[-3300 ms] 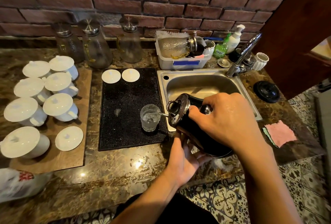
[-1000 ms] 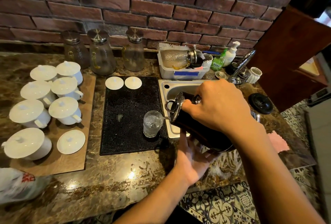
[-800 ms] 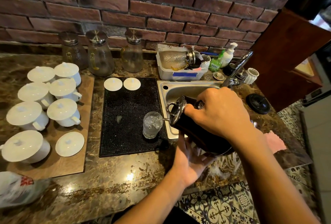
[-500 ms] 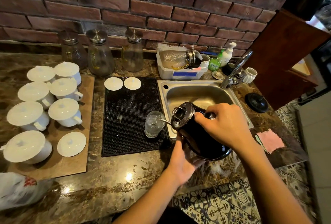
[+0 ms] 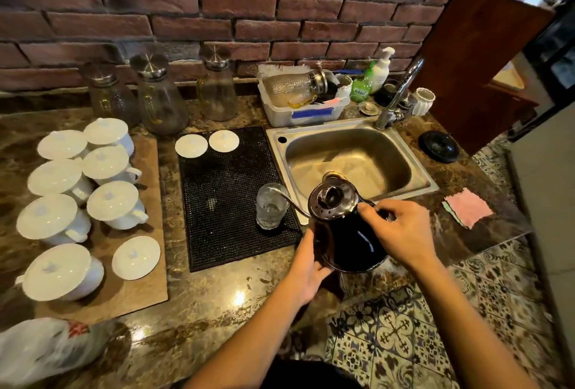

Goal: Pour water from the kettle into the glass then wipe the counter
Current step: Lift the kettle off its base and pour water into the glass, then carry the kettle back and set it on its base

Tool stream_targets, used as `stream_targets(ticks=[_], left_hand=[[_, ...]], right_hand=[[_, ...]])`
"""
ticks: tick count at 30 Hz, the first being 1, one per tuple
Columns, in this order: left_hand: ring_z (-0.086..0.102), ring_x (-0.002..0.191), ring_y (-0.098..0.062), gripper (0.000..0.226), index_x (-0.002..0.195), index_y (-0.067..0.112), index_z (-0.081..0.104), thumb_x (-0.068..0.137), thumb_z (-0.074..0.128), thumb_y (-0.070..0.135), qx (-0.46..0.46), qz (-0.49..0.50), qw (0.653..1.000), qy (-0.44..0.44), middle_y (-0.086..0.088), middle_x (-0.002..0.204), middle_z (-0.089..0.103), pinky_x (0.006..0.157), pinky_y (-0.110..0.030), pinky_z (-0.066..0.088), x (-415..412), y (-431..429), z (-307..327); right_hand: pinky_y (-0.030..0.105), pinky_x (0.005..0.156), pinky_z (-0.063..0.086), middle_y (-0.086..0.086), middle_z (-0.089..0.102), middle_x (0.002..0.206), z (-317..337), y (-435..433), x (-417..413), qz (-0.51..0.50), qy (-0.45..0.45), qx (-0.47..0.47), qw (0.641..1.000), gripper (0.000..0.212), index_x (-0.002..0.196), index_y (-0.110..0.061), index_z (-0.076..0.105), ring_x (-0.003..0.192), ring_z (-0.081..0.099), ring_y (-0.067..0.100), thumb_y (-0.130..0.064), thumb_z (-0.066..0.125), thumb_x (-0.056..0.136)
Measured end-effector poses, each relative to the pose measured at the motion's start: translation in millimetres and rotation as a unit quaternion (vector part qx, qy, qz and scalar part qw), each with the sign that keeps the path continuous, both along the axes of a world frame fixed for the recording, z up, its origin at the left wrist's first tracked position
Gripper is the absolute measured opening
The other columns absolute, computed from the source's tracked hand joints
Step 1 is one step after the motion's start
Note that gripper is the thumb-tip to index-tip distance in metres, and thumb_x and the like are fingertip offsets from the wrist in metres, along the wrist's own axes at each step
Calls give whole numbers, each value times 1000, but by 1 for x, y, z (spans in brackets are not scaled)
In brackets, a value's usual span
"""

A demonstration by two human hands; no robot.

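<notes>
A black gooseneck kettle (image 5: 345,239) with a metal lid is held nearly upright at the counter's front edge, in front of the sink. My right hand (image 5: 404,233) grips its handle. My left hand (image 5: 306,267) supports its lower left side. Its thin spout curves left to the rim of a clear glass (image 5: 270,206) that stands on the black mat (image 5: 230,195) and holds water. A pink cloth (image 5: 468,211) lies on the brown marble counter (image 5: 199,304), right of the sink and away from both hands.
A steel sink (image 5: 348,155) with a tap lies behind the kettle. Several white lidded cups stand on a brown board (image 5: 102,245) at left. Glass carafes (image 5: 158,99) and a dish tub (image 5: 305,99) line the brick wall. A black lid (image 5: 438,145) rests far right.
The kettle has tipped back from a steep pouring tilt to nearly upright and lowered toward the counter's front edge. The spout has lifted off the water. Both hands stay on the kettle.
</notes>
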State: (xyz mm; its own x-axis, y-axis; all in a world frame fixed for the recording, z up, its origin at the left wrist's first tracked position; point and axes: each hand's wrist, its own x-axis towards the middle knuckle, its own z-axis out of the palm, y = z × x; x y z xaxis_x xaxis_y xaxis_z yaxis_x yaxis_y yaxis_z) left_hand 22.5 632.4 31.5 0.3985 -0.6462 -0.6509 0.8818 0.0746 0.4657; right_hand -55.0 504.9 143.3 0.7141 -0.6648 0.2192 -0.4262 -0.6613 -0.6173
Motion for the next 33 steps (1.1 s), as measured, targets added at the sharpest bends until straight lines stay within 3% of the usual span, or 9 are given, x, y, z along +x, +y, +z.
stream_targets(ticks=[7,11,14,17,19,21,24,26,33], left_hand=[[60,129,-24,55,141,34,55,96,55,64,31,-39,997,-58,1,145,61,108,-46,50,6,7,1],[61,124,-18,53,135,35,62,90,64,63,38,-43,994,-97,8,136,66,112,-50,47,8,9,5],[61,125,-17,45,133,32,65,92,71,49,38,-31,994,-97,3,137,68,110,-47,48,9,9,4],[61,128,-16,37,128,29,69,92,74,35,34,-23,994,-101,0,137,69,104,-44,51,2,2,11],[62,127,-18,33,126,27,71,93,74,28,20,-25,994,-101,-1,134,71,107,-46,50,-6,-4,18],[66,123,-19,33,127,25,71,94,73,22,4,-36,993,-109,-3,131,74,105,-45,52,-17,-15,27],[74,85,-13,42,135,17,66,93,72,17,-22,-54,991,-121,-8,114,76,79,-30,61,-40,-34,39],[55,48,-4,49,136,14,65,88,75,17,-27,-65,989,-134,-4,98,72,48,-17,51,-58,-49,48],[67,58,1,47,131,14,69,84,78,16,-24,-108,977,-181,-9,122,71,46,-15,50,-128,-101,72]], right_hand=[[40,56,47,2,67,53,-27,1,-17,-30,-79,70,994,48,59,-12,74,53,61,20,-52,63,84],[13,49,36,-17,61,49,-36,-1,-32,-32,-149,119,981,37,55,-33,67,47,54,0,-28,71,91],[13,48,33,0,63,53,-36,-8,-43,-61,-191,152,968,36,57,-18,73,46,49,0,-26,72,92],[16,49,38,-7,64,48,-31,-23,-61,-93,-231,181,952,39,56,-31,75,47,51,0,-18,74,93],[16,48,34,-12,57,46,-24,-33,-77,-101,-252,194,943,44,48,-37,70,44,44,0,-25,74,91],[21,47,31,2,51,51,-14,-43,-97,-119,-279,221,927,36,48,-32,69,47,39,8,-43,72,83],[22,45,26,10,45,58,-9,-61,-129,-149,-299,287,898,41,55,-15,67,47,32,13,-50,72,75],[19,41,25,11,46,56,-6,-74,-153,-170,-327,314,875,54,65,5,69,41,33,11,-48,75,72],[18,35,18,1,43,43,6,-108,-240,-199,-391,375,817,42,74,-1,66,32,27,6,-42,76,74]])
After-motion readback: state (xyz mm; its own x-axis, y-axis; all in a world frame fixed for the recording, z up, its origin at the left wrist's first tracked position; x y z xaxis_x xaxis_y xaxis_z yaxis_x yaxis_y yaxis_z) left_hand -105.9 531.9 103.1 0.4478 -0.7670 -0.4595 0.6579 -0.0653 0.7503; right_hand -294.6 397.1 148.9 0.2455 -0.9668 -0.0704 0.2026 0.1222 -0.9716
